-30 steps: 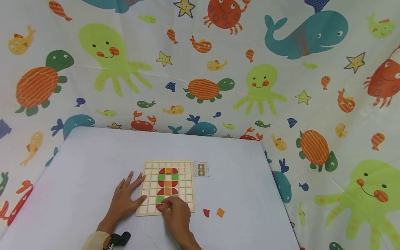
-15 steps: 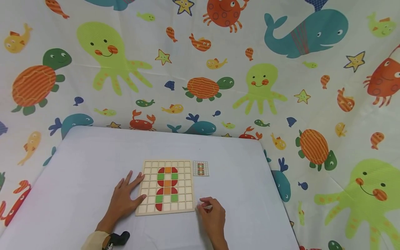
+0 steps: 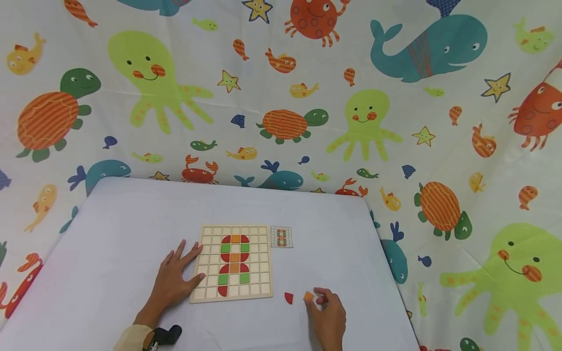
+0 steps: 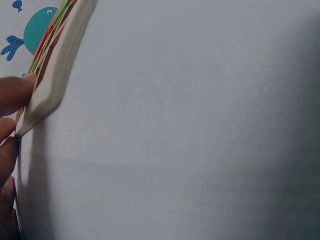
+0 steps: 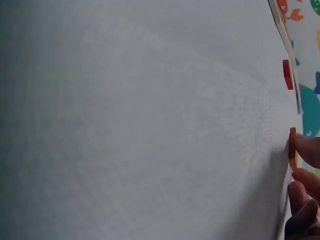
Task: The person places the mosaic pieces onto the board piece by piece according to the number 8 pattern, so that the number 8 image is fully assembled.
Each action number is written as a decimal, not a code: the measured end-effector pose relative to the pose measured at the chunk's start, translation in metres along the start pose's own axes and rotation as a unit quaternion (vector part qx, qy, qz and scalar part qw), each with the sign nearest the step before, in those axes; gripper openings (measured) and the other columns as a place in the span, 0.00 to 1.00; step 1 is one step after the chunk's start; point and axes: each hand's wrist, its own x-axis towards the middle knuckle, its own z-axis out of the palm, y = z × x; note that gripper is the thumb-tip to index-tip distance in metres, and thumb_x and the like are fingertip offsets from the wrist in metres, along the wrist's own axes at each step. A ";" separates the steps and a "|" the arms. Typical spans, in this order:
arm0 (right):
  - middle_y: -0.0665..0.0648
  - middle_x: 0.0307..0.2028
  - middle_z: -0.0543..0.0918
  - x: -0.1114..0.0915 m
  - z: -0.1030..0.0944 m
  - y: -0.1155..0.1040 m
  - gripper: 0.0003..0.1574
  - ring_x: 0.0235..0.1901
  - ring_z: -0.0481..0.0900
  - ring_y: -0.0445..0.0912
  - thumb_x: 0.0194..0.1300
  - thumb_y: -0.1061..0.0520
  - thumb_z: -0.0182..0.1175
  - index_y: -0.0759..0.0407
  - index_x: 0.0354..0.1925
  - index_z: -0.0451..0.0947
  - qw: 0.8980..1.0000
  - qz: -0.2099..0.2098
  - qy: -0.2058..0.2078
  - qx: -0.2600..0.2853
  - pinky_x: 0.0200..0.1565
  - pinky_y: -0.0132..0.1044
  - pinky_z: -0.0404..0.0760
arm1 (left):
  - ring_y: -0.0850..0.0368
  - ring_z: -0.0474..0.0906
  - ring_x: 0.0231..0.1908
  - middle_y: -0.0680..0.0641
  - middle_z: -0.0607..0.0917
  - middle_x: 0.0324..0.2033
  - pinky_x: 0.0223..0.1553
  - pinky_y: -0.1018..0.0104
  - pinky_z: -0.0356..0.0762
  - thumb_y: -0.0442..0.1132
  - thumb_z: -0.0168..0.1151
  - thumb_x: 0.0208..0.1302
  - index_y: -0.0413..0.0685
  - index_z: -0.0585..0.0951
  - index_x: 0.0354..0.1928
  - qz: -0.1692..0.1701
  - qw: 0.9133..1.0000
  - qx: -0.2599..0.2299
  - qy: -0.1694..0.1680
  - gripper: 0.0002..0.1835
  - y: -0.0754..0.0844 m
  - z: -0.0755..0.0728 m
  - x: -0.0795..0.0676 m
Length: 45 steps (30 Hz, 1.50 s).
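A wooden grid board [image 3: 259, 283] lies on the white table, with red, green and orange tiles set in its middle columns. The left hand [image 3: 174, 280] rests at the board's left edge, fingers spread, with thumb and fingertips on the frame. In the left wrist view, fingers [image 4: 15, 95] touch the board's side. Right of the board, the right hand [image 3: 328, 312] pinches an orange square tile [image 3: 309, 296] between thumb and finger, low over the table. The right wrist view shows the orange tile [image 5: 293, 145] edge-on at the fingertips. A red quarter-round tile [image 3: 288, 298] lies beside it, untouched.
A small pattern card [image 3: 281, 237] with a matching coloured grid lies at the board's upper right corner. The white table [image 3: 145, 209] ends at a cloth backdrop [image 3: 290, 63] printed with sea animals. A dark strap device [image 3: 168, 335] sits on the left wrist.
The right hand has left the red tile at the board's bottom row and moved right to the orange tile, which it now pinches. The left hand stays in place.
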 end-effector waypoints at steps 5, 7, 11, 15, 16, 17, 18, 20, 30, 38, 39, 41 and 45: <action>0.49 0.32 0.80 0.002 0.002 0.001 0.15 0.35 0.76 0.45 0.55 0.56 0.81 0.49 0.41 0.88 1.000 0.008 -0.015 -0.006 0.38 0.39 0.68 | 0.28 0.58 0.79 0.34 0.73 0.75 0.76 0.26 0.56 0.53 0.75 0.56 0.47 0.75 0.75 -0.003 1.000 0.001 -0.001 0.44 0.000 -0.001 -0.001; 0.48 0.32 0.81 0.002 0.003 0.000 0.14 0.34 0.75 0.44 0.55 0.57 0.81 0.48 0.39 0.87 1.000 -0.001 -0.020 0.000 0.37 0.38 0.68 | 0.28 0.58 0.79 0.35 0.73 0.75 0.76 0.26 0.56 0.53 0.75 0.56 0.47 0.75 0.75 -0.003 1.000 0.002 -0.001 0.44 0.000 0.000 -0.001; 0.47 0.31 0.85 -0.002 0.005 -0.003 0.16 0.28 0.73 0.40 0.55 0.63 0.80 0.48 0.38 0.84 0.998 -0.034 -0.018 0.039 0.31 0.32 0.69 | 0.28 0.59 0.79 0.35 0.74 0.75 0.75 0.26 0.56 0.54 0.75 0.56 0.46 0.75 0.75 -0.002 1.000 0.001 0.001 0.44 0.000 0.000 -0.002; 0.46 0.30 0.86 -0.008 0.010 -0.010 0.16 0.24 0.69 0.38 0.57 0.64 0.79 0.47 0.37 0.84 0.994 -0.061 -0.015 0.086 0.27 0.28 0.70 | 0.28 0.59 0.79 0.35 0.74 0.75 0.76 0.26 0.55 0.54 0.74 0.57 0.46 0.75 0.75 -0.002 1.000 0.001 -0.002 0.44 0.001 0.001 -0.002; 0.46 0.30 0.85 -0.009 0.012 -0.013 0.16 0.24 0.69 0.37 0.58 0.64 0.79 0.46 0.37 0.84 0.993 -0.061 -0.017 0.096 0.27 0.27 0.70 | 0.28 0.59 0.79 0.35 0.74 0.75 0.76 0.26 0.55 0.54 0.74 0.57 0.46 0.75 0.75 -0.002 1.000 0.002 -0.002 0.44 0.001 0.001 -0.002; 0.45 0.30 0.85 -0.011 0.014 -0.015 0.16 0.23 0.69 0.37 0.58 0.64 0.78 0.46 0.37 0.84 0.992 -0.065 -0.019 0.106 0.27 0.27 0.71 | 0.28 0.59 0.79 0.35 0.74 0.75 0.76 0.26 0.55 0.54 0.74 0.57 0.46 0.75 0.75 -0.002 1.000 0.002 -0.003 0.44 0.001 0.001 -0.002; 0.45 0.29 0.85 -0.013 0.016 -0.018 0.16 0.22 0.68 0.37 0.58 0.64 0.79 0.46 0.37 0.84 0.990 -0.073 -0.021 0.119 0.26 0.27 0.70 | 0.27 0.59 0.79 0.35 0.74 0.75 0.76 0.26 0.55 0.54 0.74 0.57 0.46 0.75 0.75 -0.002 1.000 0.003 -0.003 0.44 0.001 0.001 -0.003; 0.44 0.29 0.84 -0.017 0.020 -0.024 0.17 0.21 0.67 0.36 0.57 0.63 0.79 0.45 0.36 0.83 0.986 -0.089 -0.026 0.137 0.25 0.27 0.70 | 0.27 0.59 0.79 0.36 0.74 0.75 0.76 0.26 0.55 0.54 0.74 0.57 0.46 0.75 0.75 -0.001 1.000 0.005 -0.001 0.44 0.002 0.001 -0.003; 0.44 0.27 0.84 -0.039 0.046 -0.058 0.18 0.19 0.65 0.32 0.55 0.64 0.79 0.44 0.36 0.85 0.959 -0.159 -0.115 0.206 0.22 0.25 0.67 | 0.28 0.59 0.79 0.36 0.74 0.75 0.76 0.26 0.55 0.54 0.74 0.57 0.47 0.75 0.75 -0.005 1.000 0.004 0.000 0.44 0.004 0.001 -0.004; 0.41 0.27 0.84 -0.046 0.067 -0.090 0.19 0.22 0.69 0.32 0.55 0.65 0.79 0.41 0.35 0.87 0.948 -0.162 -0.189 0.196 0.25 0.24 0.69 | 0.27 0.60 0.78 0.36 0.75 0.75 0.76 0.26 0.55 0.54 0.74 0.57 0.47 0.75 0.75 -0.001 1.000 0.000 0.007 0.43 0.002 0.000 -0.002; 0.40 0.27 0.84 -0.047 0.069 -0.093 0.18 0.23 0.70 0.32 0.56 0.65 0.79 0.41 0.35 0.86 0.950 -0.159 -0.196 0.184 0.26 0.24 0.69 | 0.27 0.60 0.78 0.36 0.75 0.74 0.75 0.26 0.55 0.54 0.74 0.57 0.47 0.75 0.75 -0.001 1.000 0.001 0.007 0.43 0.003 -0.001 -0.002; 0.38 0.26 0.83 -0.049 0.074 -0.099 0.18 0.24 0.71 0.31 0.57 0.64 0.78 0.40 0.34 0.86 0.953 -0.159 -0.200 0.161 0.27 0.24 0.69 | 0.27 0.60 0.78 0.35 0.74 0.74 0.76 0.26 0.55 0.54 0.74 0.57 0.47 0.75 0.75 -0.003 1.000 0.002 0.006 0.44 0.004 -0.001 -0.002; 0.35 0.24 0.81 -0.053 0.082 -0.108 0.17 0.24 0.70 0.30 0.57 0.64 0.78 0.40 0.33 0.86 0.961 -0.172 -0.177 0.124 0.25 0.25 0.66 | 0.27 0.60 0.78 0.35 0.74 0.74 0.76 0.26 0.55 0.54 0.74 0.56 0.46 0.76 0.74 -0.002 1.000 0.005 0.007 0.44 0.005 -0.002 -0.001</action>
